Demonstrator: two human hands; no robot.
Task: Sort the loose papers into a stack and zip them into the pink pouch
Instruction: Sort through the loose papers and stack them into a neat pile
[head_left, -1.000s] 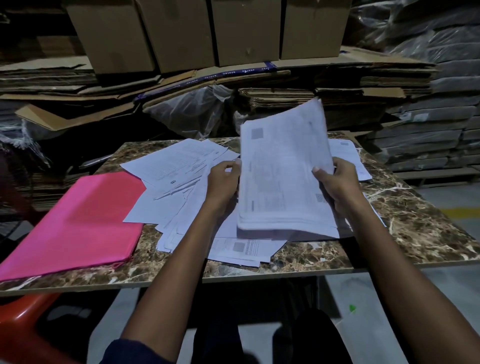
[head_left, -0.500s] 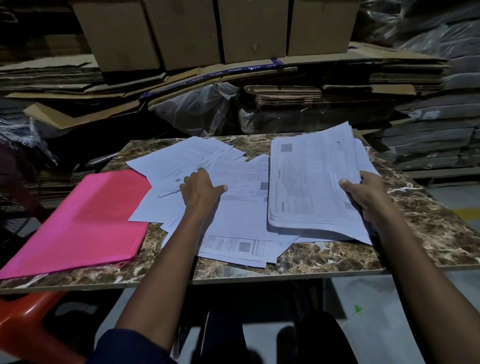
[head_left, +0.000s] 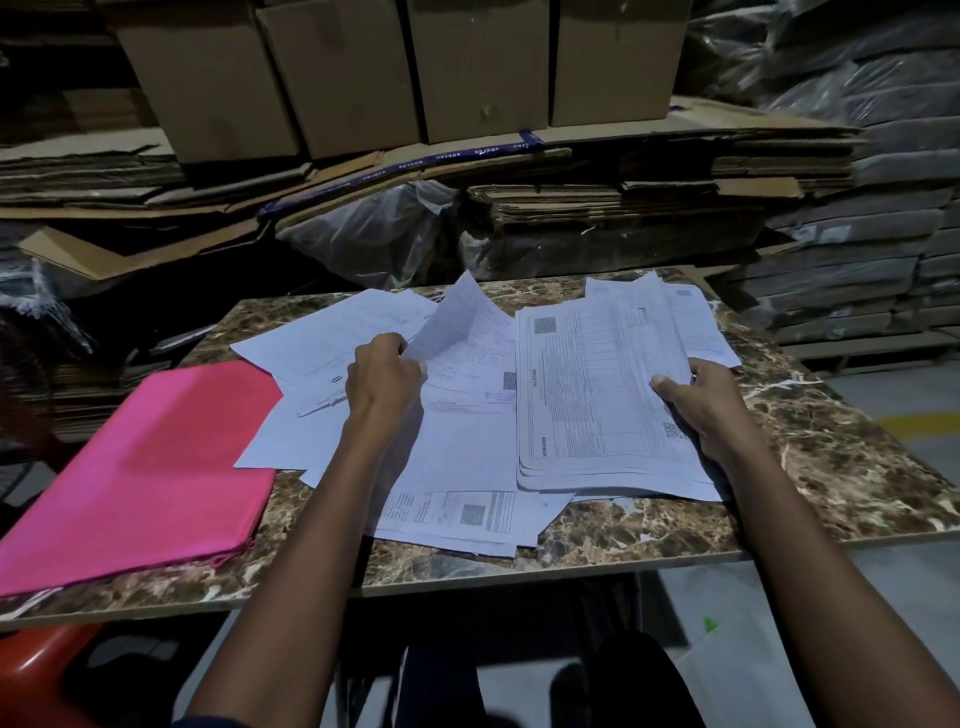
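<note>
On the marble table (head_left: 831, 467), left hand (head_left: 382, 376) pinched one loose sheet (head_left: 457, 317); right hand (head_left: 711, 405) gripped the stack (head_left: 597, 395). Best to lift it clear, then square edges.

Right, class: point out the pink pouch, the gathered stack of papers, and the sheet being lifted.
pink pouch (head_left: 156, 467), head view, middle of its flat top face.
stack of papers (head_left: 597, 384), head view, printed face of the top sheet.
lifted sheet (head_left: 457, 317), head view, its raised, curled part above the left hand (head_left: 382, 376).

Pink pouch (head_left: 130, 467) cropped at 9 o'clock edge, zipper unseen; print on stack (head_left: 608, 395) illegible; loose papers (head_left: 457, 509) partly buried under stack.
</note>
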